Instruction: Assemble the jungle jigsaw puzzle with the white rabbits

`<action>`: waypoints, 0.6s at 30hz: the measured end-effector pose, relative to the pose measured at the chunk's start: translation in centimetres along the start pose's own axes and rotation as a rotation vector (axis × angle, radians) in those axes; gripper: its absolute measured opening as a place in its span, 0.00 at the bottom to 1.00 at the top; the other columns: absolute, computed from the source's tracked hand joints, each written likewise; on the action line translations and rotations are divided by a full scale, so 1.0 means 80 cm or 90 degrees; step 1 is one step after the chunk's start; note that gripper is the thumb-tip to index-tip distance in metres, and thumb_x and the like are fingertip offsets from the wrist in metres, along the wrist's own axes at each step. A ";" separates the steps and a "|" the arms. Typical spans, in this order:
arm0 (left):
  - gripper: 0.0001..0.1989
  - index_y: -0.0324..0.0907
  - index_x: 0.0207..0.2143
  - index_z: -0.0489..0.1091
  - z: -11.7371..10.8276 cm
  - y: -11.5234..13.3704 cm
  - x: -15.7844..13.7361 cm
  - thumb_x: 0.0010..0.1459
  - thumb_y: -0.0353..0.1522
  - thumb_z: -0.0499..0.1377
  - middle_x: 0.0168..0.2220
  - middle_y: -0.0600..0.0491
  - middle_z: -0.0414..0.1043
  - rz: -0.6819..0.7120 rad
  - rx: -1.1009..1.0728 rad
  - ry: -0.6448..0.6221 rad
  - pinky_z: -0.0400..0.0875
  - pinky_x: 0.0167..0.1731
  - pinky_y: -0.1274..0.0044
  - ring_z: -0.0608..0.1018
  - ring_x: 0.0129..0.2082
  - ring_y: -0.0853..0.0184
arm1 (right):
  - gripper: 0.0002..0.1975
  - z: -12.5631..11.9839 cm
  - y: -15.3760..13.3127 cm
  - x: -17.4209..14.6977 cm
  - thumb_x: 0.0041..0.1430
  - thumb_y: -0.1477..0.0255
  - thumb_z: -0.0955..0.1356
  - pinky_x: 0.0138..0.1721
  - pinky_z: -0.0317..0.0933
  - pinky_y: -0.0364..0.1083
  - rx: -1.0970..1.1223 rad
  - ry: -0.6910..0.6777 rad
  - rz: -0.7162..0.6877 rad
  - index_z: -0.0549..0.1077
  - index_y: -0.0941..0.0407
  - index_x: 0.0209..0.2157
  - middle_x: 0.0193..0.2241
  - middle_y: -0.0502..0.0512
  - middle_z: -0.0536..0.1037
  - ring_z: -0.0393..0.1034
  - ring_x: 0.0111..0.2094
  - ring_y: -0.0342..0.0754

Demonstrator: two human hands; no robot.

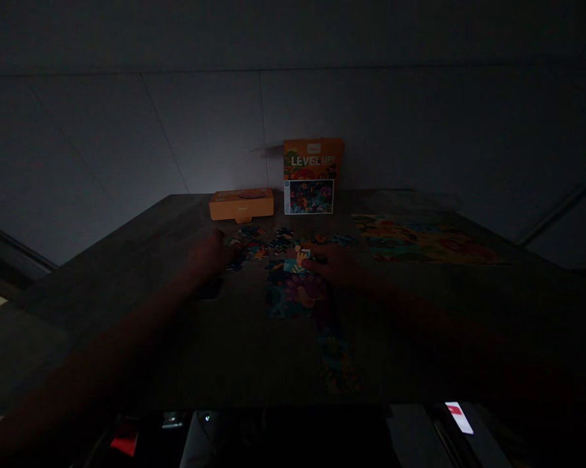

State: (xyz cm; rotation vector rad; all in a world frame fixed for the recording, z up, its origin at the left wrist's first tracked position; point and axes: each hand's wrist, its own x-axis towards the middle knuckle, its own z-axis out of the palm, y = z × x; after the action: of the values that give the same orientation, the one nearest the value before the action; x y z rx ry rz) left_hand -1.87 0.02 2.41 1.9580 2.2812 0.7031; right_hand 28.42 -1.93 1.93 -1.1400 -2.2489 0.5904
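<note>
The light is very dim. In my right hand [336,263], thumb and fingers pinch a light-blue and yellow jigsaw puzzle piece [300,261], held over the top edge of a partly joined puzzle [293,296]. My left hand [209,252] rests at the left side of the loose puzzle pieces [258,249], its fingers apart and touching or close to them; the dark blurs their tips. A joined strip of puzzle [338,361] runs from the lower right of the partly joined section toward the front edge.
An orange box [242,205] lies at the back of the table [141,260]. Beside it stands an upright "LEVEL UP!" puzzle box [313,175]. A bright, colourful puzzle sheet [429,240] lies at right. Below the front edge is a lit phone screen [459,418].
</note>
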 end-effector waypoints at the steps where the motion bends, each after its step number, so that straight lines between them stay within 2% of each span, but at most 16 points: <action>1: 0.21 0.41 0.41 0.71 -0.001 0.007 -0.006 0.55 0.47 0.60 0.30 0.44 0.76 0.045 -0.033 0.013 0.64 0.27 0.72 0.77 0.31 0.55 | 0.16 0.001 -0.001 0.000 0.59 0.61 0.64 0.30 0.53 0.43 0.000 -0.003 -0.005 0.76 0.59 0.31 0.27 0.53 0.74 0.63 0.28 0.45; 3: 0.16 0.42 0.37 0.72 -0.002 0.025 -0.020 0.59 0.45 0.56 0.32 0.47 0.76 0.160 -0.140 -0.025 0.64 0.28 0.74 0.76 0.30 0.60 | 0.16 0.003 -0.004 -0.002 0.59 0.61 0.64 0.30 0.52 0.43 0.001 -0.005 -0.016 0.75 0.59 0.29 0.26 0.52 0.73 0.63 0.27 0.45; 4: 0.16 0.42 0.34 0.72 -0.001 0.034 -0.029 0.60 0.45 0.54 0.30 0.49 0.75 0.209 -0.195 -0.060 0.64 0.28 0.74 0.75 0.29 0.62 | 0.16 0.004 -0.005 -0.002 0.59 0.61 0.64 0.30 0.52 0.43 0.002 -0.003 -0.021 0.75 0.59 0.29 0.26 0.52 0.73 0.62 0.27 0.45; 7: 0.15 0.42 0.29 0.72 0.007 0.058 -0.054 0.60 0.44 0.56 0.31 0.52 0.74 0.356 -0.298 -0.171 0.65 0.30 0.74 0.74 0.31 0.64 | 0.16 0.007 -0.007 -0.003 0.59 0.61 0.64 0.30 0.51 0.43 0.013 0.003 -0.033 0.75 0.59 0.29 0.26 0.52 0.72 0.62 0.28 0.45; 9: 0.13 0.42 0.27 0.70 0.014 0.067 -0.066 0.57 0.42 0.59 0.29 0.52 0.73 0.368 -0.339 -0.183 0.65 0.29 0.75 0.73 0.29 0.65 | 0.15 0.009 -0.008 -0.003 0.59 0.61 0.64 0.30 0.51 0.43 0.026 0.003 -0.042 0.74 0.59 0.29 0.26 0.52 0.72 0.62 0.29 0.45; 12: 0.12 0.42 0.27 0.68 0.020 0.070 -0.072 0.55 0.41 0.61 0.27 0.54 0.71 0.330 -0.382 -0.192 0.65 0.27 0.75 0.72 0.27 0.66 | 0.17 0.013 -0.008 -0.003 0.59 0.60 0.65 0.28 0.49 0.43 0.032 0.007 -0.040 0.72 0.59 0.26 0.23 0.50 0.69 0.60 0.27 0.44; 18: 0.11 0.43 0.29 0.65 0.012 0.068 -0.065 0.57 0.40 0.59 0.25 0.55 0.70 0.345 -0.456 -0.238 0.67 0.29 0.75 0.73 0.27 0.66 | 0.16 0.014 -0.007 -0.002 0.59 0.60 0.64 0.28 0.48 0.43 0.021 0.006 -0.039 0.70 0.58 0.25 0.23 0.50 0.69 0.60 0.27 0.44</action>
State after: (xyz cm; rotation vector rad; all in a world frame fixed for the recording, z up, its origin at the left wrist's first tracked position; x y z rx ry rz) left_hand 4.47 -4.15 2.24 2.0654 1.0658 0.9188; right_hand 27.43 -2.50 1.40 -1.0521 -2.2495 0.5931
